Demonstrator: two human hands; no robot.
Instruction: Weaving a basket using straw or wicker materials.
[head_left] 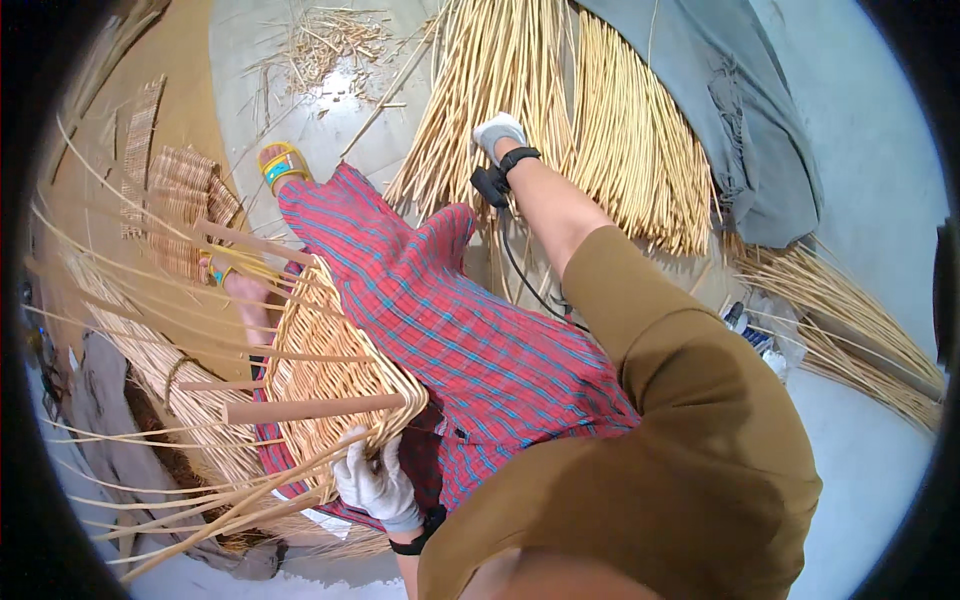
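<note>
My left hand [377, 482], in a white glove, grips the lower right edge of a half-woven wicker basket [325, 375] that leans on my lap. Its fingers bend round the woven rim. Thick wooden stakes [315, 409] and long thin canes stick out of the weave to the left. My right arm stretches forward, and my right hand [499, 133], also gloved in white, rests on a wide spread of peeled canes [490, 80]. Its fingers are hidden from view, so whether they hold a cane does not show. A dark strap with a cable circles that wrist.
Red checked cloth [440, 310] covers my legs; yellow sandals are on my feet. A second cane bundle [640, 140] lies beside a grey cloth [760, 130]. More canes [850, 320] lie at the right. Cut scraps [340, 45] litter the floor ahead; woven mats [185, 205] lie left.
</note>
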